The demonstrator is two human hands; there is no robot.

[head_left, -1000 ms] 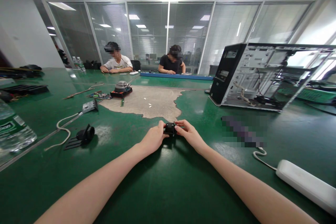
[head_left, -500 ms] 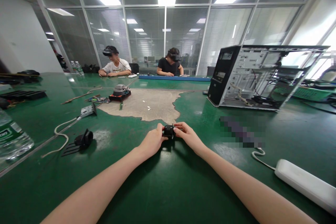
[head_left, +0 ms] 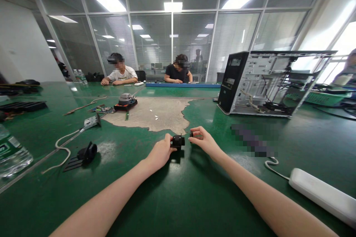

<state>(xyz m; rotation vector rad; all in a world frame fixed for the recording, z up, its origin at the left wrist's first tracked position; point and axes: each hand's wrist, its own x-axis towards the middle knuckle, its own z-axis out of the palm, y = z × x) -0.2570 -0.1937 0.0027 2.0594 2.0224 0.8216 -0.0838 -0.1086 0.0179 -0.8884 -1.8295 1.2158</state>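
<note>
My left hand (head_left: 160, 152) grips a small black cylindrical part (head_left: 178, 140) just above the green table, thumb on top and fingers behind. A thin upright piece rises from the part, and its round end points right. Across a short gap, my right hand (head_left: 204, 140) pinches a small dark ring-like piece (head_left: 191, 135) between thumb and fingertips. The two black pieces are apart. What kind of device they belong to I cannot make out.
An open computer case (head_left: 236, 85) stands at the right, with a white power strip (head_left: 319, 196) nearer me. To the left lie a black bracket-like part (head_left: 86, 153), a metal box with a cord (head_left: 91, 121) and a water bottle (head_left: 12, 152). Two people sit opposite.
My right hand has moved right, away from the black cylindrical part, carrying the small dark piece. The left hand still holds the cylinder. The view has tilted up slightly.
</note>
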